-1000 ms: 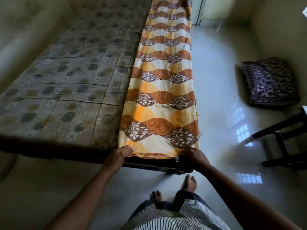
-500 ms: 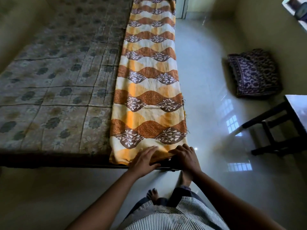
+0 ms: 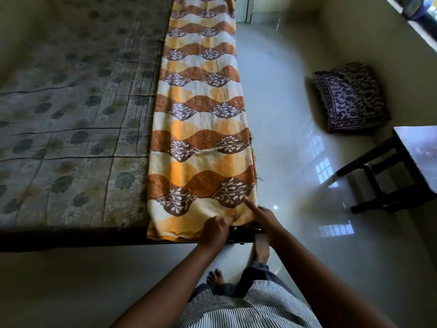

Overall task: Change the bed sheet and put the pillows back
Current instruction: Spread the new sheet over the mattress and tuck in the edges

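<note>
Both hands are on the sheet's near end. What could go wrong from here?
1. The sheet lies folded in a narrow strip along the right edge of the mattress. A sideways pull by the left hand or right hand could slide it onto the floor.
2. Loose threads on its right edge might snag on the bed frame.

The sheet (image 3: 201,114) runs off the far edge; the mattress (image 3: 71,102) is cut at left, the table (image 3: 418,150) at right. The left hand (image 3: 214,229) hides its fingertips; whether the right hand (image 3: 264,217) grips is unclear.
</note>
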